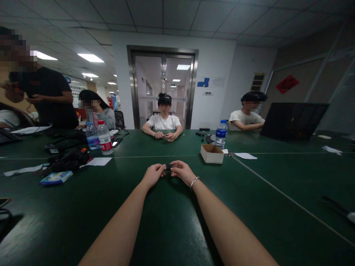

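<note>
Both of my arms reach forward over the dark green table (166, 218). My left hand (153, 176) pinches one end of a small dark object (168, 167). My right hand (182, 172), with a silver bracelet (194, 183) at its wrist, grips the other end. The object looks short and black, with a lighter tip on the left; its kind is too small to make out, and my fingers cover part of it. Just beyond my right hand stands an open cardboard box (212, 158), whose bottom is not clearly visible.
A blue-labelled water bottle (221, 135) stands behind the box. On the left are a red-capped bottle (104, 139), black gear (68, 159) and a blue-white packet (56, 178). Opposite sits a person (164, 123); another is behind a black monitor (294, 120).
</note>
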`<act>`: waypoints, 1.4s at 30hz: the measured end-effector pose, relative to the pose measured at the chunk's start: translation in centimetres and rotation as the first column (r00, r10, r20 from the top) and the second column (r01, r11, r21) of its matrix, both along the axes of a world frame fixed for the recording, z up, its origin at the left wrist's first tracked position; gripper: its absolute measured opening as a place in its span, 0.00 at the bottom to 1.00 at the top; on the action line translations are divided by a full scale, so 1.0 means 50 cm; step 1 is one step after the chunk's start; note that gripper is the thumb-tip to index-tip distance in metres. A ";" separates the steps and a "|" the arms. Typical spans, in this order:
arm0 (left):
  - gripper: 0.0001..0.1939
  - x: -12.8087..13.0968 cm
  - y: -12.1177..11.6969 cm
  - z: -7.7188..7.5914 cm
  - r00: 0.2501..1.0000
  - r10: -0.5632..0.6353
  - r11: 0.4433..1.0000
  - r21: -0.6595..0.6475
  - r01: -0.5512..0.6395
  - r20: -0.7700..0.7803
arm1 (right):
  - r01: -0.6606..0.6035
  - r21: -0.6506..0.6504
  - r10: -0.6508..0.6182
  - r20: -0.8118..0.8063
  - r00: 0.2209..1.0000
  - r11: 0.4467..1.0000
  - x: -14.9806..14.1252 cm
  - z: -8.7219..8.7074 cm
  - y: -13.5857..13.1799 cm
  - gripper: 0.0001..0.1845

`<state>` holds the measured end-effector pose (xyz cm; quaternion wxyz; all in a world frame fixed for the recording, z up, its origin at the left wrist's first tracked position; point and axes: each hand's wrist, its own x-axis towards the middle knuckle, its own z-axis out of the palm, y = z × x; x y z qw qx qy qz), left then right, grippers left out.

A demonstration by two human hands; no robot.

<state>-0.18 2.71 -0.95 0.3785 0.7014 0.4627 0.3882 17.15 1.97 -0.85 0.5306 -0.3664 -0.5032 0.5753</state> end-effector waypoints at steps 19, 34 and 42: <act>0.18 0.001 -0.017 0.028 0.973 0.046 0.998 0.031 -0.054 0.224 | -0.055 -0.046 0.055 -0.001 0.998 0.997 -0.003 0.004 -0.005 0.18; 0.11 0.002 -0.013 0.005 0.962 0.219 0.973 -0.104 -0.204 0.162 | 0.074 0.388 -0.343 0.689 0.639 0.919 -0.025 -0.005 -0.010 0.18; 0.24 -0.280 -0.207 0.050 0.964 0.267 0.939 -0.222 -0.262 -0.008 | 0.048 0.134 -0.113 0.530 0.840 0.990 -0.008 0.006 -0.008 0.10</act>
